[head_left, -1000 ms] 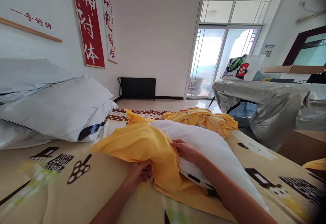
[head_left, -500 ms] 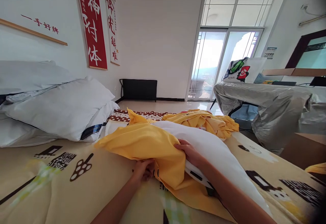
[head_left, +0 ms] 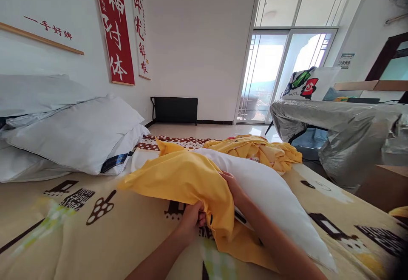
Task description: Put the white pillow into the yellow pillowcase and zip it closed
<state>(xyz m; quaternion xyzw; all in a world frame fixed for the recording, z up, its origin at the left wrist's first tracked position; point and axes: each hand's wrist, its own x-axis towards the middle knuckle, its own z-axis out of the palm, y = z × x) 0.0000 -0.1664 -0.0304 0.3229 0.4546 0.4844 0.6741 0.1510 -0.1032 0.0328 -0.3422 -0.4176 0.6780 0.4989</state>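
1. Head view, lower centre: we judge the yellow cover [head_left: 178, 173] is being worked over the white pillow [head_left: 274, 195]; next move calls for steady edge grip.
2. Left hand [head_left: 191, 221]: fingers closed on cover's edge. Right hand [head_left: 234, 188]: fingertips at cover's edge; we can't tell if pinching.
3. Cover thin, creased; pillow plump, smooth.

Both forearms [head_left: 270, 234] are bare down to the fingers [head_left: 202, 219].

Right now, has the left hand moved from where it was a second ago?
Yes: the left hand has shifted rightward in the picture, farther from the spotted brown print on the cream blanket.
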